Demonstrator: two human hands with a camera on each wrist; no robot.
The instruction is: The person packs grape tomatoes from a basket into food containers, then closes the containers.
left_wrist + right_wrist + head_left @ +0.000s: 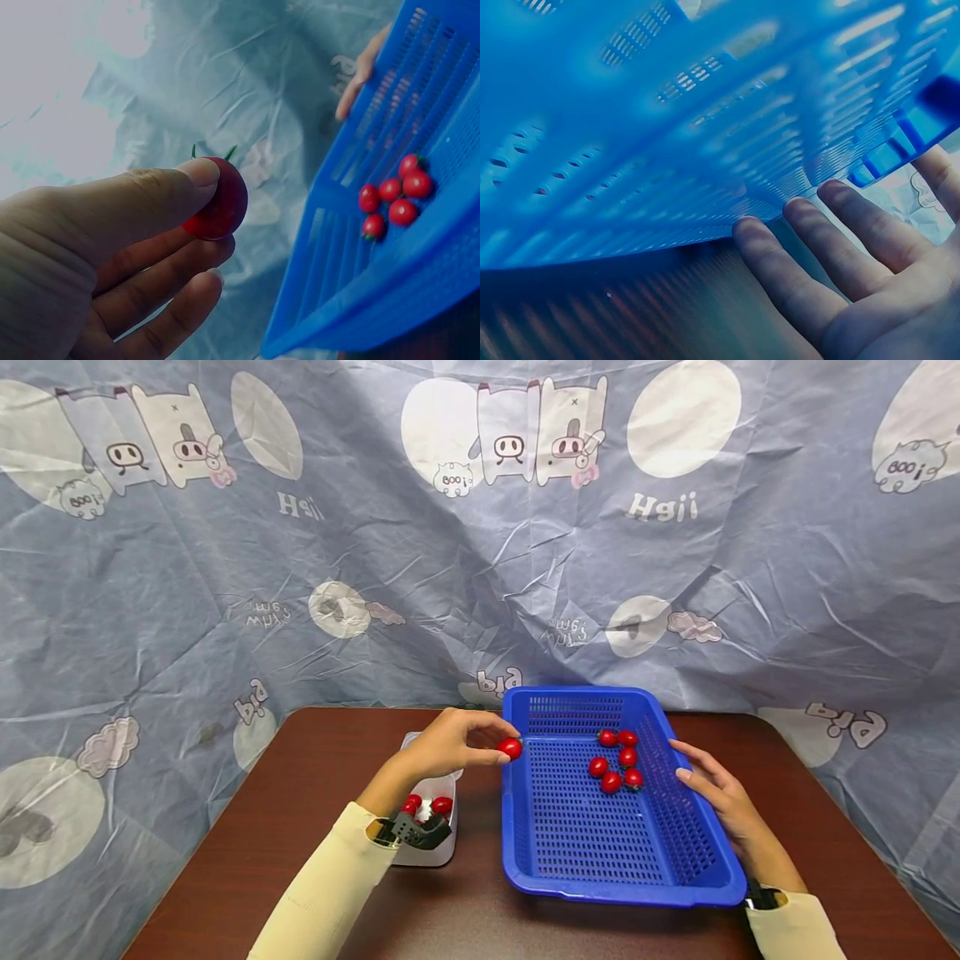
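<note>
My left hand point(457, 745) pinches a small red cherry tomato point(510, 748) between thumb and fingers, near the left rim of a blue plastic basket point(512, 827). Green stem bits stick up from this tomato in the left wrist view. Several more cherry tomatoes point(611, 782) lie in the right and back part of the basket. My right hand point(723, 797) is at the basket's right side, thumb and a fingertip at the rim. In the right wrist view its fingers point(780, 270) reach fairly straight against the outer slotted wall.
Left of the basket, partly under my left forearm, stands a white container point(423, 857) with some red tomatoes point(442, 806) in it. Both stand on a dark brown table point(285, 827). A grey-blue printed cloth point(450, 568) hangs behind the table.
</note>
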